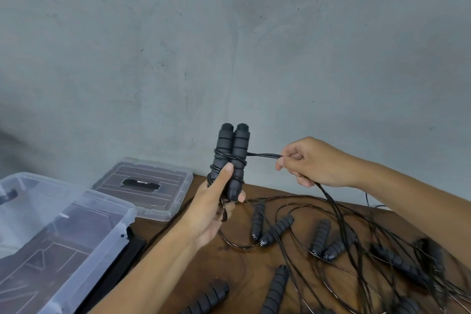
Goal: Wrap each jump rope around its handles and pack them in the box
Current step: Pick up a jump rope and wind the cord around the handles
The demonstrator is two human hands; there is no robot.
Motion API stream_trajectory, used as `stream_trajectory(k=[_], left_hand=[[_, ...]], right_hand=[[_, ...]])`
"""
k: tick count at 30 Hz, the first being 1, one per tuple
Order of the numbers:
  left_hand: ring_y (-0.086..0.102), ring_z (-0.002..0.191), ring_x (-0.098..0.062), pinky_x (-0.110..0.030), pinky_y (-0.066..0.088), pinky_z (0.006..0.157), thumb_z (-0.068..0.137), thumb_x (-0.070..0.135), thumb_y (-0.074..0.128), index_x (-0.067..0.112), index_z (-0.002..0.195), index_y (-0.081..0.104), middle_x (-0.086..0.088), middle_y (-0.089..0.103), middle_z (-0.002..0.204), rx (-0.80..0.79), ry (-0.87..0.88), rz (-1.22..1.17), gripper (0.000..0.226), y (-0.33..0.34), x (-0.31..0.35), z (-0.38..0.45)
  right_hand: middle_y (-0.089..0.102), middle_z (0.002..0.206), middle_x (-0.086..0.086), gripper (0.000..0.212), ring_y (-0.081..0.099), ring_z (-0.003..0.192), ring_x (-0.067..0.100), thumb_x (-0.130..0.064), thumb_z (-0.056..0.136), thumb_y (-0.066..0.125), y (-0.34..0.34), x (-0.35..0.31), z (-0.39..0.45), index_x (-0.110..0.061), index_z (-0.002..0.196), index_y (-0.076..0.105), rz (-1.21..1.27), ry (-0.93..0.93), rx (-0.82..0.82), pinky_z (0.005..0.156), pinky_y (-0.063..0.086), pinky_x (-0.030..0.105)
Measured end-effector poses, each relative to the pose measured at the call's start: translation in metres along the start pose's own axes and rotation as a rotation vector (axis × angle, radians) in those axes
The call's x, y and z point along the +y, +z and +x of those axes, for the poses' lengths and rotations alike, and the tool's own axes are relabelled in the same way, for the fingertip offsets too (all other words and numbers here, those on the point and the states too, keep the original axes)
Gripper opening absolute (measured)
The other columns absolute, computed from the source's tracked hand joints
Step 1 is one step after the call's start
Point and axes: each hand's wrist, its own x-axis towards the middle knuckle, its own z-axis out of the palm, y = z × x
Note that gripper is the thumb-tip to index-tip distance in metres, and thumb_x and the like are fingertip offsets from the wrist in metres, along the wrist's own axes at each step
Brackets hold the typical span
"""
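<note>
My left hand (216, 199) grips a pair of black foam jump-rope handles (233, 150), held upright side by side above the table. A few turns of thin black cord circle the handles just above my thumb. My right hand (305, 163) pinches that cord (265, 155) to the right of the handles, pulled taut. The cord's loose length trails down from my right hand into the tangle on the table. The clear plastic box (84, 214) stands open at the lower left.
Several more black-handled jump ropes (276, 229) lie tangled on the brown wooden table (244, 270), to the right and front. The box's clear lid (153, 183) lies flat behind the box. A grey concrete wall rises behind the table.
</note>
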Motion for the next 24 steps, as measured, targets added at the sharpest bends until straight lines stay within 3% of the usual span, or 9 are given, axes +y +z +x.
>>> stream_trajectory(k=[3, 6, 8, 10, 12, 14, 17, 19, 24], left_hand=[[0.038, 0.069, -0.019, -0.029, 0.027, 0.066, 0.092, 0.056, 0.075, 0.023, 0.112, 0.076, -0.006, 0.062, 0.08, 0.04, -0.017, -0.017, 0.039, -0.012, 0.001, 0.005], [0.038, 0.043, -0.01, -0.017, 0.028, 0.038, 0.095, 0.052, 0.07, 0.015, 0.111, 0.065, -0.014, 0.059, 0.077, 0.175, -0.075, -0.068, 0.041, -0.02, 0.005, 0.005], [0.039, 0.036, -0.008, -0.016, 0.029, 0.033, 0.097, 0.047, 0.068, 0.011, 0.111, 0.063, -0.017, 0.058, 0.077, 0.261, -0.077, -0.062, 0.039, -0.027, 0.005, 0.004], [0.041, 0.038, -0.01, -0.017, 0.03, 0.035, 0.097, 0.049, 0.068, 0.01, 0.113, 0.066, -0.018, 0.06, 0.078, 0.303, -0.077, 0.035, 0.042, -0.034, 0.0, 0.004], [0.038, 0.042, -0.013, -0.02, 0.027, 0.036, 0.094, 0.055, 0.07, 0.013, 0.111, 0.067, -0.016, 0.064, 0.075, 0.297, -0.105, 0.086, 0.045, -0.039, -0.006, 0.003], [0.039, 0.042, -0.014, -0.021, 0.029, 0.038, 0.094, 0.055, 0.07, 0.014, 0.106, 0.067, -0.015, 0.066, 0.074, 0.29, -0.124, 0.108, 0.043, -0.041, -0.008, 0.002], [0.06, 0.051, -0.014, -0.028, 0.046, 0.062, 0.096, 0.049, 0.07, 0.014, 0.1, 0.069, -0.011, 0.069, 0.073, 0.301, -0.042, 0.318, 0.036, -0.041, -0.01, -0.002], [0.068, 0.06, -0.013, -0.032, 0.048, 0.074, 0.096, 0.049, 0.07, 0.018, 0.096, 0.069, -0.007, 0.071, 0.069, 0.28, 0.019, 0.53, 0.031, -0.04, -0.01, -0.008], [0.068, 0.057, -0.009, -0.027, 0.046, 0.063, 0.093, 0.054, 0.07, 0.019, 0.091, 0.067, -0.002, 0.072, 0.065, 0.15, 0.031, 0.888, 0.035, -0.04, 0.006, -0.016]], right_hand=[[0.058, 0.065, 0.004, 0.02, 0.052, 0.043, 0.011, -0.02, 0.106, 0.049, 0.007, -0.01, 0.003, -0.016, 0.106, 0.069, -0.039, 0.026, 0.031, 0.052, 0.043, 0.016], [0.065, 0.073, -0.011, 0.016, 0.05, 0.04, 0.006, -0.028, 0.101, 0.06, 0.01, -0.019, 0.006, -0.015, 0.103, 0.07, -0.087, 0.057, 0.137, 0.045, 0.039, 0.014], [0.062, 0.069, -0.015, 0.017, 0.052, 0.045, 0.001, -0.033, 0.099, 0.065, 0.006, -0.027, 0.005, -0.017, 0.096, 0.071, -0.18, 0.059, 0.209, 0.048, 0.038, 0.012], [0.065, 0.078, -0.014, 0.016, 0.058, 0.062, -0.003, -0.035, 0.098, 0.065, 0.005, -0.039, 0.002, -0.022, 0.09, 0.07, -0.335, 0.032, 0.244, 0.056, 0.039, 0.015], [0.067, 0.085, -0.01, 0.015, 0.061, 0.078, 0.004, -0.031, 0.1, 0.062, 0.009, -0.052, 0.0, -0.023, 0.091, 0.07, -0.415, -0.02, 0.266, 0.065, 0.045, 0.022], [0.067, 0.082, -0.01, 0.016, 0.061, 0.075, 0.009, -0.027, 0.102, 0.058, 0.015, -0.066, -0.001, -0.022, 0.096, 0.072, -0.484, -0.067, 0.268, 0.064, 0.045, 0.025], [0.058, 0.084, -0.015, 0.021, 0.053, 0.075, 0.005, -0.028, 0.106, 0.048, 0.019, -0.086, 0.0, -0.022, 0.105, 0.068, -0.744, -0.152, 0.251, 0.063, 0.038, 0.026], [0.059, 0.096, -0.009, 0.02, 0.056, 0.084, 0.015, -0.026, 0.108, 0.045, 0.02, -0.098, 0.003, -0.02, 0.108, 0.064, -0.896, -0.219, 0.24, 0.071, 0.043, 0.031], [0.063, 0.096, -0.007, 0.013, 0.061, 0.082, 0.021, -0.005, 0.099, 0.058, 0.022, -0.108, 0.017, -0.018, 0.101, 0.061, -1.089, -0.372, 0.214, 0.063, 0.042, 0.032]])
